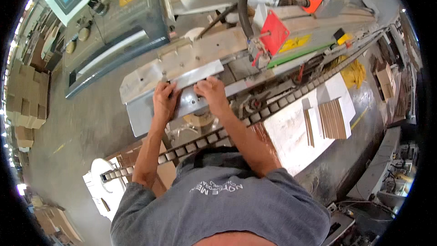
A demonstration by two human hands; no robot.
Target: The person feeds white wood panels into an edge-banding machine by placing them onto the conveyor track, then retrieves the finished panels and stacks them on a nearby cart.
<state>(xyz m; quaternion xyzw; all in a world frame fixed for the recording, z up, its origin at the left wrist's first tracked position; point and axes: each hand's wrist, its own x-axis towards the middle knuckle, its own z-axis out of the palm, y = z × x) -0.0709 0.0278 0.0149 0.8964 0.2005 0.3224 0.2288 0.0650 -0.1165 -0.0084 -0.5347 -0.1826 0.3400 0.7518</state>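
Note:
My left hand (165, 99) and my right hand (211, 92) reach forward over the front of a long machine bed, a short gap apart. Both have their fingers curled at the edge of a shiny metal strip (200, 74). Small dark bits show at the fingertips of each hand, too small to name. Below the hands lies a smooth metal plate (144, 115) with a few round holes near the right hand. Behind the strip runs a pale, worn metal plate (157, 66) with holes along it.
A segmented chain (277, 105) runs diagonally between my body and the bed. To the right stand a red plate (274, 33), a thick black hose (245, 7) and a green strip (298, 56). A control panel (120, 16) with a red button stands back left. Stacked cardboard (331, 119) lies right.

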